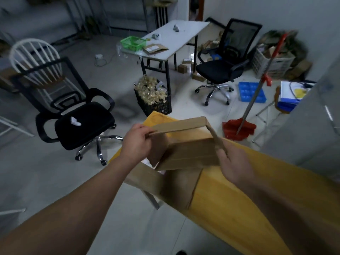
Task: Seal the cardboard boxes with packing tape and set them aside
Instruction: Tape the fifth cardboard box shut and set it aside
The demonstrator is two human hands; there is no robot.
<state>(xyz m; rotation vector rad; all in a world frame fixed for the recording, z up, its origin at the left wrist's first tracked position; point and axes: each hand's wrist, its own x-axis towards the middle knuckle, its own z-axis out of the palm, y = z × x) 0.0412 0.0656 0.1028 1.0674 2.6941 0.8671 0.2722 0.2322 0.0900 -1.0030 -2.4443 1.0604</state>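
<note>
A small brown cardboard box (187, 151) is held above the yellow wooden table (239, 196), its top open and its flaps standing up. My left hand (137, 142) pinches the left end of the long raised flap. My right hand (233, 162) grips the right side flap and the box's right end. A flattened piece of cardboard (165, 183) lies under the box and hangs over the table's left edge. No packing tape shows in this view.
A black office chair (77, 122) stands to the left, and a black crate of pale filler (152, 96) stands beyond the table. Further back are a white folding table (176, 39) with a green basket (132, 42), another black chair (224, 63), and a red broom and dustpan (239, 127).
</note>
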